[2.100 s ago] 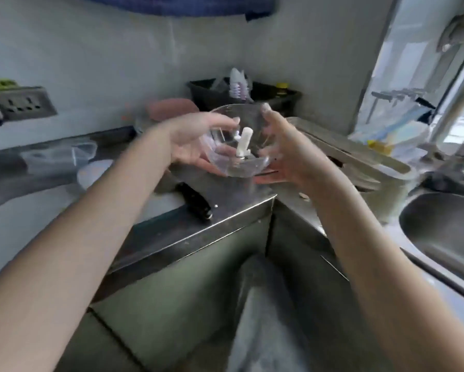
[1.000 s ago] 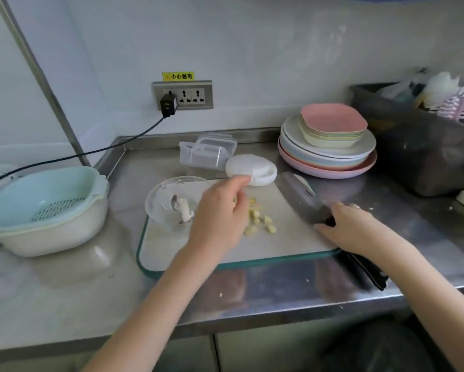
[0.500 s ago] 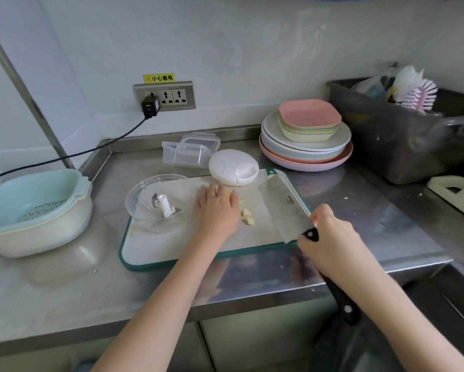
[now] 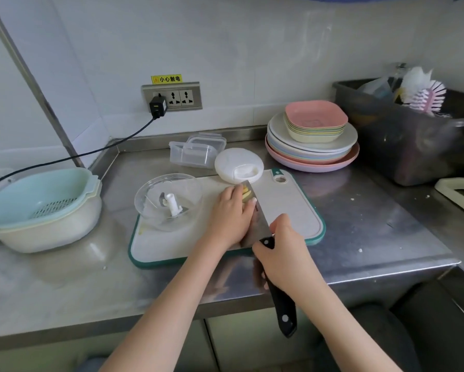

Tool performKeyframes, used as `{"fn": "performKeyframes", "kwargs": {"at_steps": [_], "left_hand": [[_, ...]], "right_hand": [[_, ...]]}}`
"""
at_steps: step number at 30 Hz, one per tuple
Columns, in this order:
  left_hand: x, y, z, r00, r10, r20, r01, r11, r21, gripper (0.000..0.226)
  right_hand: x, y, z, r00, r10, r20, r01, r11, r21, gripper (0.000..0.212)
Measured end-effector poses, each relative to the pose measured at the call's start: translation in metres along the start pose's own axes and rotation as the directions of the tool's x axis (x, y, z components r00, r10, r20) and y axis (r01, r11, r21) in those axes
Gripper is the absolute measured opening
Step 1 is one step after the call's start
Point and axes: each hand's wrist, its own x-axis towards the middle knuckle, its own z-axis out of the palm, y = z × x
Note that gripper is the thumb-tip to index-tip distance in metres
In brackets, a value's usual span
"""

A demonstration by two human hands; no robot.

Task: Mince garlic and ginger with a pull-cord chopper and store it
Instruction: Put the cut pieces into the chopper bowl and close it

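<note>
Reading yellow label "小心触电" above socket | right hand gripping knife

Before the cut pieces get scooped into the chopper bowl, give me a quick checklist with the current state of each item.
1. Knife under control: ok, right hand has a grip on the handle, blade on the board.
2. Pieces gathered: ok, left hand presses them against the blade.
3. Left fingertips clear of the edge: cannot tell, they lie right beside the blade.
4. Bowl ready: ok, open and upright on the board's left end, blade post inside.
5. Lid within reach: ok, off the bowl, at the board's far edge.
6. Storage box at hand: ok, behind the lid.
</note>
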Motion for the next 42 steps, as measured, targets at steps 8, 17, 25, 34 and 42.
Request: {"fn": "performKeyframes", "kwargs": {"at_steps": [8, 17, 25, 34, 42], "left_hand": [[0.004, 0.017, -0.005, 0.993, 0.046, -0.109, -0.064, 0.984, -0.164, 0.045], [0.031, 0.019, -0.084, 0.956, 0.082, -0.282, -0.113, 0.989, -0.094, 0.049], [0.014, -0.046, -0.115, 0.942, 0.018, -0.336, -0.035, 0.998, -0.045, 0.043], [-0.022, -0.059, -0.122, 0.871, 0.028, -0.490, -0.069, 0.995, -0.066, 0.055], [-0.026, -0.043, -0.125, 0.866, 0.029, -0.499, -0.080, 0.994, -0.081, 0.049]], "right_hand": [[-0.002, -0.006, -0.014, 0.993, -0.082, -0.082, 0.084, 0.996, 0.015, 0.021], [0.011, -0.075, -0.022, 0.967, -0.243, -0.079, 0.249, 0.966, 0.073, 0.021], [0.021, -0.097, 0.030, 0.943, -0.331, 0.038, 0.325, 0.939, 0.115, 0.024], [0.034, -0.092, 0.026, 0.955, -0.296, 0.012, 0.292, 0.947, 0.137, 0.023], [0.037, -0.070, -0.004, 0.964, -0.256, -0.073, 0.265, 0.952, 0.152, 0.025]]}}
